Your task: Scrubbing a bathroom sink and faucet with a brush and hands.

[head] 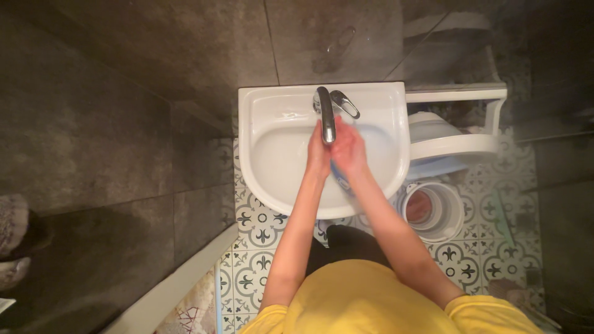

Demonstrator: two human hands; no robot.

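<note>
Fingers of left hand (pixel 318 151): extended, held together, pointing toward 12 o'clock, under the chrome faucet spout (pixel 326 116). Loosely flattened, not clenched. Inner edge meets the right hand; whether the tips touch the spout cannot be told.

Fingers of right hand (pixel 349 150): just at 3 o'clock of the left, also extended and slightly spread, palm turned toward the left hand. Both hands pressed side by side over the basin. A blurred blue-and-white patch (pixel 339 176) sits at 6 o'clock of the right palm, between the wrists; cannot tell what it is, nor whether either hand grips it.

White sink (pixel 260 105): mounted against the dark tiled wall, hands at its centre. Faucet at 12 o'clock on the rim, lever (pixel 345 103) angled toward 4 o'clock.

Surroundings, left to right: dark grey wall tiles (pixel 111 124) at 9 o'clock; patterned floor tiles (pixel 260 229) at 7 o'clock of the sink; white toilet seat (pixel 455 145) at 3 o'clock; white round bin (pixel 433 210) at 4 o'clock, near the right forearm. Yellow shirt (pixel 365 300) at 6 o'clock.
</note>
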